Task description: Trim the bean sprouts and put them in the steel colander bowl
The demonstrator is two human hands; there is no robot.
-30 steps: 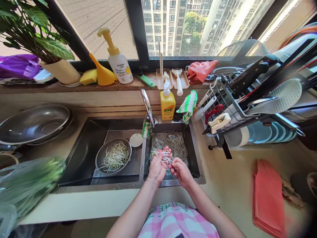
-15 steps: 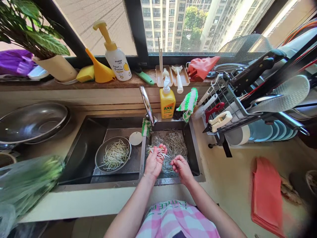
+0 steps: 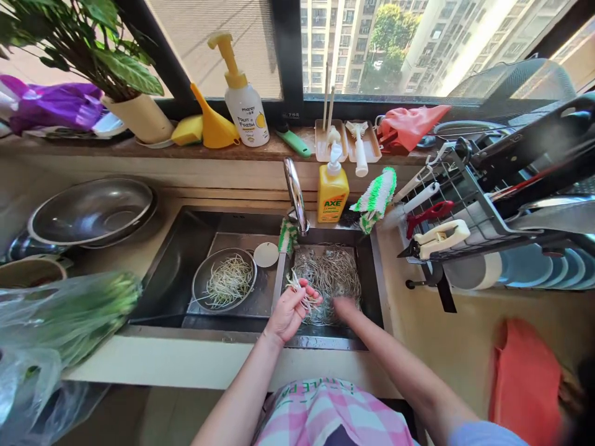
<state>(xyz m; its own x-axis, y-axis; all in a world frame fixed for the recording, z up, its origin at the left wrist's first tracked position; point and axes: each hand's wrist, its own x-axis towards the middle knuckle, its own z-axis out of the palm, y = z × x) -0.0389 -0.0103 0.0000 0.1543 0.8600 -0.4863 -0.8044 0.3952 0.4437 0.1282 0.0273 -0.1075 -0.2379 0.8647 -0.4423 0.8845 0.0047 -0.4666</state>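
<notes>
My left hand point(image 3: 289, 310) is closed around a small bunch of bean sprouts point(image 3: 308, 301), held over the right sink basin point(image 3: 367, 337). My right hand point(image 3: 344, 310) reaches down into that basin; its fingers are blurred, so their state is unclear. Beneath and beyond it, many loose bean sprouts point(image 3: 328, 269) lie in water. In the left basin point(image 3: 162, 279) a round strainer bowl point(image 3: 199, 296) holds a heap of sprouts point(image 3: 229, 280). Beside the bowl lies a round white disc point(image 3: 266, 254).
The faucet point(image 3: 295, 195) rises behind the basins, next to a yellow soap bottle point(image 3: 332, 195). A dish rack point(image 3: 469, 217) with utensils stands right. Bagged greens point(image 3: 88, 316) and a wok point(image 3: 93, 214) are left. Red gloves point(image 3: 525, 378) lie on the right counter.
My right hand has dropped from beside my left hand into the right basin. My left hand still holds sprouts, its fingers more closed. The camera view has shifted left.
</notes>
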